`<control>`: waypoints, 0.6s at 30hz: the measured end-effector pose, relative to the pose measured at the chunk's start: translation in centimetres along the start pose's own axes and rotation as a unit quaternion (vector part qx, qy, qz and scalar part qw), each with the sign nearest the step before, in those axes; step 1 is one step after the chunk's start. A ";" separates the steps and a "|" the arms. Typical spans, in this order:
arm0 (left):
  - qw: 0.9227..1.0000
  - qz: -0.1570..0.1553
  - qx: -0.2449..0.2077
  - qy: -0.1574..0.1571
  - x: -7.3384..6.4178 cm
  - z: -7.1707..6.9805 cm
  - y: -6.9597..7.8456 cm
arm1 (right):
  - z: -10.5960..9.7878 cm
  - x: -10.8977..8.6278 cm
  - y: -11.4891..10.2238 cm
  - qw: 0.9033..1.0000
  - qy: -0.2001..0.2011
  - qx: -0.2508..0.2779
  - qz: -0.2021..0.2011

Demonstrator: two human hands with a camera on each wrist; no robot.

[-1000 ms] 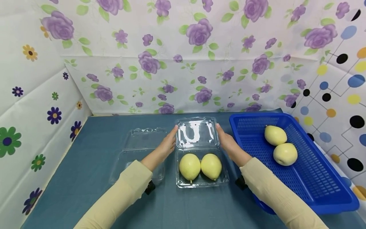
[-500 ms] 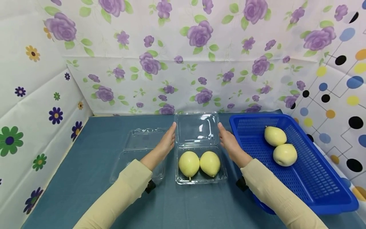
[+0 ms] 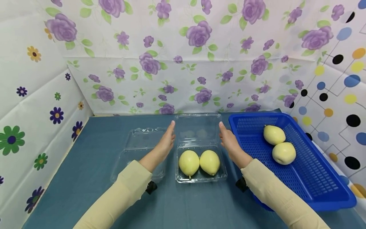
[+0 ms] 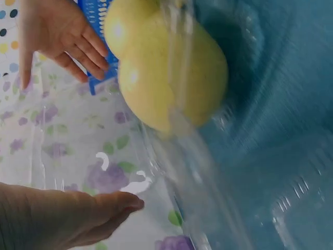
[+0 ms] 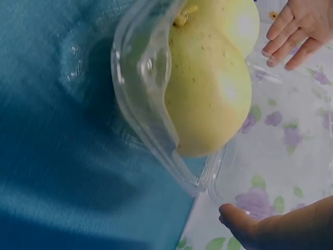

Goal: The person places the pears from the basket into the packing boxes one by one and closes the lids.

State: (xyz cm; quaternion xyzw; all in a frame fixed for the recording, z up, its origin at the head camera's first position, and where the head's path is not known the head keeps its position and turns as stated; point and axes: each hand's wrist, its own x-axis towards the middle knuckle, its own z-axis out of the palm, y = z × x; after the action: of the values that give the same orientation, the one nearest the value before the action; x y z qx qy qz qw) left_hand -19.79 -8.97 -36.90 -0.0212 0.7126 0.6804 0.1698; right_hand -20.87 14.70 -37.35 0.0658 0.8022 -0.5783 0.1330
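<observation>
On a blue-green tabletop [image 3: 197,206], directly before the person, sat an opened clear plastic container [image 3: 200,146], its tray [image 3: 200,180] nearest. The thin walls looked light, springy and slick, likely to buckle if squeezed; the tray's side rims seemed the surest hold. Inside, side by side, lay a left pear [image 3: 189,163] and a right pear [image 3: 210,163], both pale yellow, probably firm, heavier than the plastic, and easily bruised. The left pear's stem pointed toward the person; the right pear's narrow end pointed the same way, slightly rightward. Farther on, the left hand [image 3: 164,145] and right hand [image 3: 231,145] flanked the lid [image 3: 197,127], fingers straight and gripping nothing; whether they touched it could not be told. The flimsy lid looked best taken by its side edges. Its hinge ran left to right, while the opened container's long axis ran away from the person. Behind rose a floral sheet [image 3: 171,41].
</observation>
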 end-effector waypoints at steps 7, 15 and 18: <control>0.999 -0.013 -0.008 0.036 -0.7 0.9 0.3 | 0.2 -0.3 0.2 0.999 0.030 0.009 -0.031; 0.998 -0.037 0.008 0.049 -0.9 1.0 0.0 | 0.3 -1.0 0.0 0.999 0.042 0.000 -0.013; 0.998 -0.040 0.004 0.047 -0.9 0.9 0.1 | 0.3 -1.3 0.0 0.999 0.045 0.005 -0.010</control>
State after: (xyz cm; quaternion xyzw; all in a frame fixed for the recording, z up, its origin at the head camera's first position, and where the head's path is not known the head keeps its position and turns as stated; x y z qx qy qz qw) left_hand -18.78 -8.23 -36.59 -0.0808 0.7211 0.6684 0.1634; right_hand -19.62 14.47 -37.09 0.0843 0.8052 -0.5801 0.0901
